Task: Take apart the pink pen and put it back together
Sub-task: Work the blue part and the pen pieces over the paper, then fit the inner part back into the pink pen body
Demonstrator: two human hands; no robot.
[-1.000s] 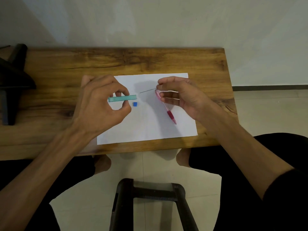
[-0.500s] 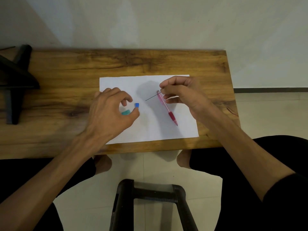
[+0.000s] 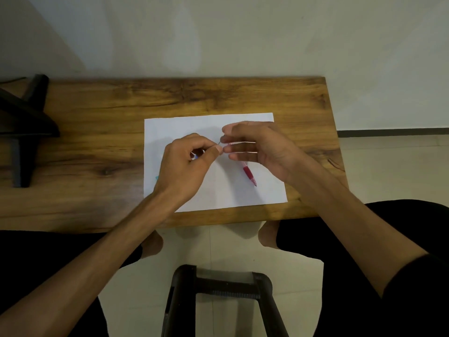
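Observation:
The pink pen [image 3: 249, 173] slants over a white paper sheet [image 3: 223, 193], its dark red grip and tip pointing toward me. My right hand [image 3: 262, 144] is closed around the pen's upper end. A thin dark rod [image 3: 220, 141] sticks out of that end to the left. My left hand [image 3: 187, 166] pinches this rod between thumb and forefinger, right against my right fingertips. A small blue piece [image 3: 195, 156] shows under my left fingers. A sliver of a teal part [image 3: 157, 177] peeks out on the paper beside my left wrist.
The paper lies on a wooden table [image 3: 97, 142] whose right edge is close to my right forearm. A black stand [image 3: 21, 125] sits at the table's far left. A black stool frame [image 3: 218, 288] stands on the floor between my knees.
My left hand set the teal part down on the paper, then moved right and took hold of the thin rod at the pen's end. My right hand kept holding the pen.

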